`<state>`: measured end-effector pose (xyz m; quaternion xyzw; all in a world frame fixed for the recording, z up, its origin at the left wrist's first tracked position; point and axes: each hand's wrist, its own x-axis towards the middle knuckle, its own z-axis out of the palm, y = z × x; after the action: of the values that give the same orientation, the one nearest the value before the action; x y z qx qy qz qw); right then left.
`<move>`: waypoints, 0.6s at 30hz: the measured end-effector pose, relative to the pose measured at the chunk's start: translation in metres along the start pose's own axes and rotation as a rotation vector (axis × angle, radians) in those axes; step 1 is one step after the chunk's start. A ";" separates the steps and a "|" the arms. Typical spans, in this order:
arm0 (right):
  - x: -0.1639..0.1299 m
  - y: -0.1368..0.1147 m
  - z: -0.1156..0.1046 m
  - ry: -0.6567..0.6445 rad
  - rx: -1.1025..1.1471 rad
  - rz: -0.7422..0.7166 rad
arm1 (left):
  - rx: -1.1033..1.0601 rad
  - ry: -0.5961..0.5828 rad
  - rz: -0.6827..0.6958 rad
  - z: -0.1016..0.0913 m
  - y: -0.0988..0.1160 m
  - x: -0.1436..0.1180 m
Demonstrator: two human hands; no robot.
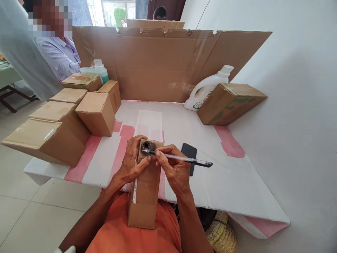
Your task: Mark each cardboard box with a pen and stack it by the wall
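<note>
A narrow cardboard box [146, 196] leans from my lap against the table edge, its upper end toward the table. Near that end is a dark round hole ringed with black scribbled ink [151, 147]. My left hand [133, 160] grips the box's upper left side, thumb across its face. In my right hand [173, 168] a clear-barrelled pen [179, 157] is pinched between thumb and fingers. The pen's tip touches or hovers at the left edge of the dark ring; I cannot tell which. Its black cap sits on the rear end. Just right of my right hand lies a black phone [190, 151].
Several closed cardboard boxes [56, 133] line the table's left side, with a green-liquid bottle [101, 70] behind. A large cardboard panel [155, 66] stands at the back. At right are a white jug [201, 91] and a tilted box [231, 105]. Another person's sleeve [58, 56] shows at left.
</note>
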<state>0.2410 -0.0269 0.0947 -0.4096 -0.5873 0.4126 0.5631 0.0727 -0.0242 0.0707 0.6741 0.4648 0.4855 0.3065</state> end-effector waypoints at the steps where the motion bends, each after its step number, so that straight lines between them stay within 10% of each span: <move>1: 0.000 0.000 0.000 -0.008 0.002 -0.002 | -0.001 -0.001 -0.001 0.000 0.000 0.000; 18: 0.046 0.003 -0.019 0.250 -0.022 -0.065 | 0.020 -0.009 -0.024 -0.001 -0.002 0.000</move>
<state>0.2588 0.0181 0.1073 -0.4446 -0.5299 0.3332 0.6407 0.0708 -0.0233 0.0694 0.6735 0.4765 0.4741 0.3076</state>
